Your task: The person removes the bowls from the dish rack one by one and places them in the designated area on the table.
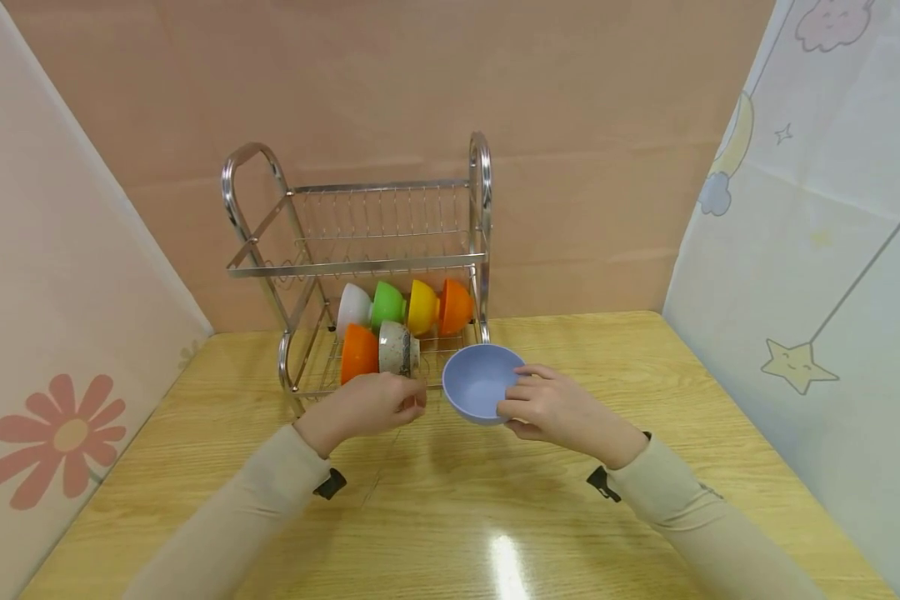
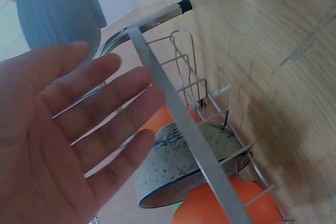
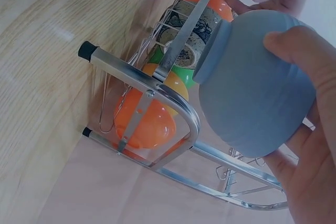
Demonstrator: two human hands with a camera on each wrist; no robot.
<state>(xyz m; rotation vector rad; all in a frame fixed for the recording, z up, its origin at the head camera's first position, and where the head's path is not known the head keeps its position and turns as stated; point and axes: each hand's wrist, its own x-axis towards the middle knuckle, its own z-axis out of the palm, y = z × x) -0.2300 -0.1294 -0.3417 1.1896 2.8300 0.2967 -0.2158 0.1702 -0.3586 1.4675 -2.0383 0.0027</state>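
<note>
My right hand (image 1: 551, 408) grips a blue bowl (image 1: 474, 379) by its right side, in front of the rack's lower right corner. In the right wrist view the thumb lies on the outer wall of the bowl (image 3: 252, 87), with fingers around its far side. My left hand (image 1: 378, 404) holds nothing; its loosely bent fingers (image 2: 105, 114) are spread a little near the front bar of the rack. Closest to it stand a speckled bowl with a dark rim (image 1: 397, 348) and an orange bowl (image 1: 359, 354), both on their sides in the front row of the lower tier.
A two-tier metal dish rack (image 1: 356, 268) stands against the back wall. Behind the front row are a white bowl (image 1: 353, 308), a green bowl (image 1: 387, 305), a yellow bowl (image 1: 422, 307) and another orange bowl (image 1: 457, 307). Bare wooden tabletop (image 1: 600, 358) extends right of the rack.
</note>
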